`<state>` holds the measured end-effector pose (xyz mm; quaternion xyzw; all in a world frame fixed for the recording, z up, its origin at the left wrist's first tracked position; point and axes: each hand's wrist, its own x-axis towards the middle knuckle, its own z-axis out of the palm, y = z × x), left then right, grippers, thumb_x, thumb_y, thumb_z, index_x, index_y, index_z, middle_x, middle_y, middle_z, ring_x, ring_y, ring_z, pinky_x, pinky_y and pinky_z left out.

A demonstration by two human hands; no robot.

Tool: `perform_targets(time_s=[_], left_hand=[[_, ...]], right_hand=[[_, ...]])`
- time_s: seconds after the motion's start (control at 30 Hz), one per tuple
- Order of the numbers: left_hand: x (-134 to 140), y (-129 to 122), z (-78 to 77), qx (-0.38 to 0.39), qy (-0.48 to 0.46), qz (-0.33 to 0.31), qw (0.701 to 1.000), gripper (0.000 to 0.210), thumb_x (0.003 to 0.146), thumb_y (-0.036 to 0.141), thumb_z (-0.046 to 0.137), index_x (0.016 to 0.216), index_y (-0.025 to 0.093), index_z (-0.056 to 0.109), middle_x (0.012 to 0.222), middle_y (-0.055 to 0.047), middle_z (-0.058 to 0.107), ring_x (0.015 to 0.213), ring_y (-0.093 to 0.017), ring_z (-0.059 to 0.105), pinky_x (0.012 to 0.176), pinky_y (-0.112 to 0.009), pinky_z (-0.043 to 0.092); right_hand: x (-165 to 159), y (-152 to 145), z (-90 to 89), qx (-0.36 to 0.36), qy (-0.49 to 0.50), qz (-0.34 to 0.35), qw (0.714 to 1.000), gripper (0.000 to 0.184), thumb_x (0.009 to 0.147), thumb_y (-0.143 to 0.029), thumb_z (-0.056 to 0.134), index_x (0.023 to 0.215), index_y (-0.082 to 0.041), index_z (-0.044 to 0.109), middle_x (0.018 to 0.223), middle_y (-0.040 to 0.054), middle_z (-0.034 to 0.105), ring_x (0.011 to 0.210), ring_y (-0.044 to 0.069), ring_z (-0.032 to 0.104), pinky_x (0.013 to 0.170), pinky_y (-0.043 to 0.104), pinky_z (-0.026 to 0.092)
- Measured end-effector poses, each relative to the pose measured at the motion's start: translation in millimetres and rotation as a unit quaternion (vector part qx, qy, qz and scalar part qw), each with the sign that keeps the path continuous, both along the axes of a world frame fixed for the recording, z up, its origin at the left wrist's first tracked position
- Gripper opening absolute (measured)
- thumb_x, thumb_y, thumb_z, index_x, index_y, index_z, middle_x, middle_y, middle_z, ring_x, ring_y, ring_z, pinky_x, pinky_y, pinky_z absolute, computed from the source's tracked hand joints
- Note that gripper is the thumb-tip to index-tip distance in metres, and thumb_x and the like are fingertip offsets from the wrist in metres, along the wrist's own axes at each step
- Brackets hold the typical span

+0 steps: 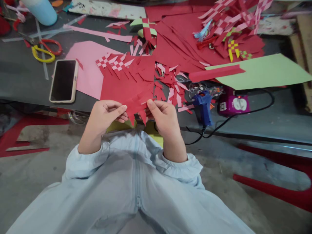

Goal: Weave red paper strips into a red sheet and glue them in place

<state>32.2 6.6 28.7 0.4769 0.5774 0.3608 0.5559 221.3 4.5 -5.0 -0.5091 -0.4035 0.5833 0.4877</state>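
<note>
Between both hands, at the table's front edge, is a piece of red paper [136,104] with cut, pointed strips hanging down. My left hand [107,115] pinches its left side between thumb and fingers. On the right side, my right hand [163,117] pinches it the same way, thumb on top. Just beyond lies a red paper sheet [126,86] carrying several red-and-white checkered woven pieces [119,64]. Small red and pink paper scraps [170,81] are heaped to the right of that sheet.
A phone [63,81] lies left on pink paper [87,55], near scissors [44,53]. On the right are a blue glue gun [204,107], its cord, a purple box [234,104] and green paper [265,73]. More woven pieces [224,19] pile up behind. Red stools [280,182] flank me.
</note>
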Motion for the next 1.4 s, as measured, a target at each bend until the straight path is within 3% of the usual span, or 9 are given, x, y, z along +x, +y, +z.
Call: perform_targets(time_s=[0.17, 0.37, 0.53, 1.2, 1.3, 1.4], left_hand=[[0, 1, 0.0, -0.004, 0.006, 0.020, 1.000, 0.022, 0.076, 0.036, 0.076, 0.072, 0.016, 0.069, 0.059, -0.001, 0.070, 0.056, -0.015, 0.071, 0.056, -0.023, 0.061], [1, 2, 0.1, 0.007, 0.006, 0.037, 0.999, 0.013, 0.080, 0.026, 0.072, 0.071, 0.016, 0.069, 0.060, -0.001, 0.071, 0.054, -0.014, 0.071, 0.056, -0.023, 0.061], [0, 2, -0.4, 0.019, 0.011, 0.047, 0.999, 0.010, 0.082, 0.020, 0.070, 0.073, 0.017, 0.069, 0.060, -0.001, 0.071, 0.054, -0.014, 0.070, 0.054, -0.021, 0.061], [-2, 3, -3.1, 0.008, -0.018, 0.067, 0.998, 0.015, 0.078, 0.029, 0.076, 0.079, 0.017, 0.067, 0.058, 0.001, 0.068, 0.056, -0.015, 0.071, 0.053, -0.022, 0.059], [-5, 5, -9.7, 0.038, -0.031, 0.065, 0.997, 0.022, 0.075, 0.032, 0.079, 0.088, 0.019, 0.066, 0.061, 0.003, 0.069, 0.059, -0.016, 0.072, 0.054, -0.024, 0.060], [-10, 6, -16.0, 0.146, 0.023, 0.062, 0.987, 0.018, 0.075, 0.030, 0.079, 0.089, 0.021, 0.071, 0.078, 0.001, 0.074, 0.068, -0.014, 0.073, 0.055, -0.023, 0.058]], right_hand=[[1, 0, -1.8, -0.015, 0.035, -0.002, 0.999, 0.057, 0.070, -0.077, 0.071, 0.056, -0.023, 0.060, 0.057, 0.0004, 0.064, 0.048, 0.012, 0.058, 0.042, 0.026, 0.053], [4, -4, 1.8, -0.028, 0.038, 0.028, 0.999, 0.043, 0.055, -0.054, 0.091, 0.076, -0.021, 0.072, 0.060, -0.0026, 0.068, 0.051, 0.011, 0.061, 0.047, 0.025, 0.057], [5, -6, 0.1, -0.028, 0.049, 0.037, 0.998, 0.039, 0.059, -0.043, 0.090, 0.084, -0.019, 0.072, 0.061, -0.0031, 0.069, 0.053, 0.011, 0.063, 0.050, 0.025, 0.057], [5, -6, 4.7, -0.032, 0.052, 0.046, 0.997, 0.033, 0.063, -0.028, 0.086, 0.090, -0.018, 0.070, 0.062, -0.0034, 0.070, 0.057, 0.012, 0.067, 0.056, 0.027, 0.058], [7, -6, 2.2, -0.024, 0.047, 0.046, 0.998, 0.035, 0.064, -0.031, 0.085, 0.093, -0.018, 0.071, 0.064, -0.0030, 0.070, 0.058, 0.012, 0.067, 0.057, 0.027, 0.058], [10, -6, 0.6, -0.022, 0.041, 0.044, 0.998, 0.038, 0.067, -0.035, 0.084, 0.098, -0.019, 0.070, 0.068, -0.0022, 0.071, 0.058, 0.012, 0.066, 0.053, 0.026, 0.056]])
